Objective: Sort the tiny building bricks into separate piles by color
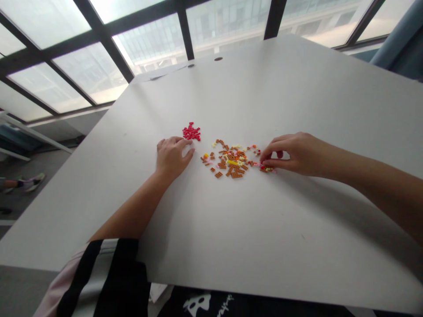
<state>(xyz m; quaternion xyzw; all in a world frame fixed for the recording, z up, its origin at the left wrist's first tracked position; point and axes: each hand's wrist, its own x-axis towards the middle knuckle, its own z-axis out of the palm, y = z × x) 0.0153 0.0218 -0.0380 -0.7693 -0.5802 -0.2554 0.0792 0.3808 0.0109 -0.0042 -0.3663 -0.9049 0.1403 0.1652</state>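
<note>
My left hand lies on the white table, its fingers loosely apart and nothing visible in them. Just beyond its fingertips is a small pile of red toy bricks. To the right spreads a mixed heap of tiny brown bricks, with orange, pink and cream ones among them and a long yellow brick on top. At the heap's right edge, my right hand pinches at a small red brick. Its fingertips partly hide the pieces there.
Large windows with dark frames stand behind the table's far edge. A cable hole and a thin white sheet are at the far side. On the floor at left, another person's shoe shows. A blue-grey curtain hangs at right.
</note>
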